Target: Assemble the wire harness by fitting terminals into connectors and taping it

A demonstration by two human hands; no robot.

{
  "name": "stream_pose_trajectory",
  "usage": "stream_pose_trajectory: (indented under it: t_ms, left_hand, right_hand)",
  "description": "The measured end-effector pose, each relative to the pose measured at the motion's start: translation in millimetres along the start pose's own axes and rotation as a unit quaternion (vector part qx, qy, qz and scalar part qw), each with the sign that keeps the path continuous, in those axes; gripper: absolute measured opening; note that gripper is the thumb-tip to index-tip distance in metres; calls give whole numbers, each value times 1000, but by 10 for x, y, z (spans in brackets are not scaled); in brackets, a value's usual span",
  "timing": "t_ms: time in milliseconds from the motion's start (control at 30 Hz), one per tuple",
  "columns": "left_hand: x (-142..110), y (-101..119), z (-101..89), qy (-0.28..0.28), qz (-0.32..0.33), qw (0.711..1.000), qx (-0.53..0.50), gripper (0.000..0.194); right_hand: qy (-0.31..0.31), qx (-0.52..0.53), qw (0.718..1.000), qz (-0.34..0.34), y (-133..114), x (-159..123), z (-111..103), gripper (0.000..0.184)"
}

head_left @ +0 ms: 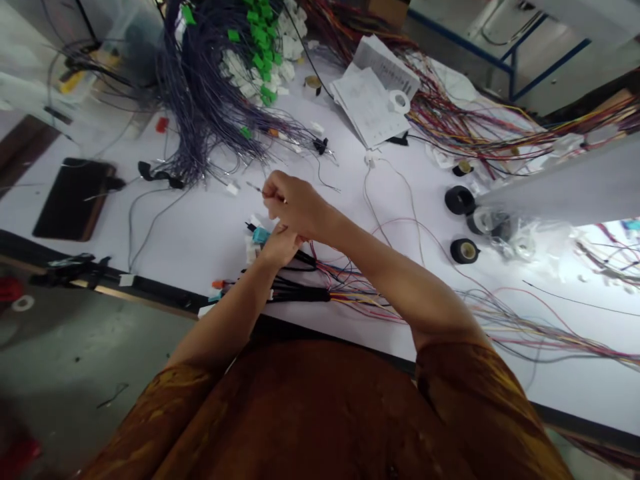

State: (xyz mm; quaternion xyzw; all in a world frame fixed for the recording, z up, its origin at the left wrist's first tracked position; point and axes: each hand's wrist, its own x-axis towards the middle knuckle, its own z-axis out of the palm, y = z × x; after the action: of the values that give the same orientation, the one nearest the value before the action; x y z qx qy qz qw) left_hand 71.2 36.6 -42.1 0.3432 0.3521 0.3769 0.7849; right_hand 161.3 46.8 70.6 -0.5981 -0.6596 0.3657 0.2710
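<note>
The right hand point(293, 205) is closed, with its fingertips pinching a thin wire point(255, 189) whose metal tip points left, clear of the surface point(190, 227). The left hand point(281, 245) is curled directly below the right hand and touches it. It lies against the harness point(295, 291), but whether it grips anything cannot be determined.

The harness rests on the surface, with black-sleeved branches and a teal connector point(261, 235) beside the left hand. Its coloured wires point(365, 293) fan out to the right. Further off are a purple wire bundle point(200, 113) with green connectors point(257, 47), papers point(370, 107), and black tape rolls point(460, 200) standing near the right edge.
</note>
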Motion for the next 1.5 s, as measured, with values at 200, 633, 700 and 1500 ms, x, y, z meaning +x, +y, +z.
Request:
stream_pose_trajectory:
  t_ms: [200, 633, 700, 1500]
  left_hand:
    - [62, 11, -58, 6, -38, 991, -125, 9]
    - [4, 84, -28, -23, -49, 991, -119, 18]
    - [-11, 88, -18, -28, -29, 994, -106, 18]
    - [-34, 21, -27, -41, 54, 998, 12, 27]
  right_hand:
    - [77, 16, 995, -55, 243, -326, -119, 16]
    - [189, 17, 982, 25, 676, -834, 83, 11]
    - [197, -16, 980, 14, 664, -826, 109, 12]
    - [224, -94, 970, 20, 681, -774, 257, 16]
